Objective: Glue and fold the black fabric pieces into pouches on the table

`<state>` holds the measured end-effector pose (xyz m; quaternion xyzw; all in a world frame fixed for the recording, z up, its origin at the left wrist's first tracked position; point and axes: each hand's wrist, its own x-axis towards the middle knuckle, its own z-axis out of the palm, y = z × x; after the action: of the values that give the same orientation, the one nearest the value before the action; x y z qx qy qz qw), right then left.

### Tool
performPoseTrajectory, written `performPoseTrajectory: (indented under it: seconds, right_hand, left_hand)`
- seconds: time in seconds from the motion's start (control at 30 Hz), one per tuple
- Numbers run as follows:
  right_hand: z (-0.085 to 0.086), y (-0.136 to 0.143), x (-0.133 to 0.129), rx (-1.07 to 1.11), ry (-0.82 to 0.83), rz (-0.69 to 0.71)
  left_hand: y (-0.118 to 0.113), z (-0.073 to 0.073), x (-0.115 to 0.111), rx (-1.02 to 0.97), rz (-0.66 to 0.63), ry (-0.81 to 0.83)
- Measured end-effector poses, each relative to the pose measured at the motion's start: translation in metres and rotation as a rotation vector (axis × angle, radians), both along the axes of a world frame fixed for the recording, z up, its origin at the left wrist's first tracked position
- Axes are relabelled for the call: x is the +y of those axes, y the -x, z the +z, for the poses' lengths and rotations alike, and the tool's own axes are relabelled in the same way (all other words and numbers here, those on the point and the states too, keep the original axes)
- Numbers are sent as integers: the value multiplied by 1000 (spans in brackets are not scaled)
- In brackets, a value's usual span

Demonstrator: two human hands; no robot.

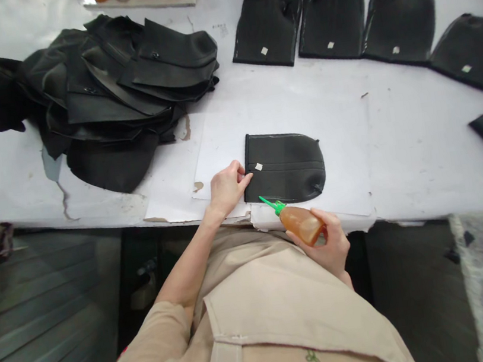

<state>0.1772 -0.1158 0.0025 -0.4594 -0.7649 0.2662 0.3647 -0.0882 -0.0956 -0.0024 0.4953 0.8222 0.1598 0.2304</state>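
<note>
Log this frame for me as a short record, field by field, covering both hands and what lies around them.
left hand: at the straight edge of the black piece
right hand: holding the amber bottle
bottle: tilted, green nozzle pointing toward the black piece
black piece: flat, one rounded end, small white tag near the straight edge
left side: heap of black pieces
far and right side: five similar tagged pieces
surface: white-covered table
</note>
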Motion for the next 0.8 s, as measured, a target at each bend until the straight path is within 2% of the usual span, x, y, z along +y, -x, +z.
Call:
performPoseTrajectory:
  seconds: [0.3,0.57,0.67,0.8]
  right_hand:
    - [-2,13,1,-9,14,104]
    - [-1,21,5,-9,54,107]
    - [3,20,5,47,239,62]
    - [8,12,8,285,731,-34]
  left_hand:
    - [0,2,2,-24,7,41]
    - [0,2,2,-14,14,44]
    - [1,-1,2,-19,20,40]
    - [4,-6,3,-40,44,42]
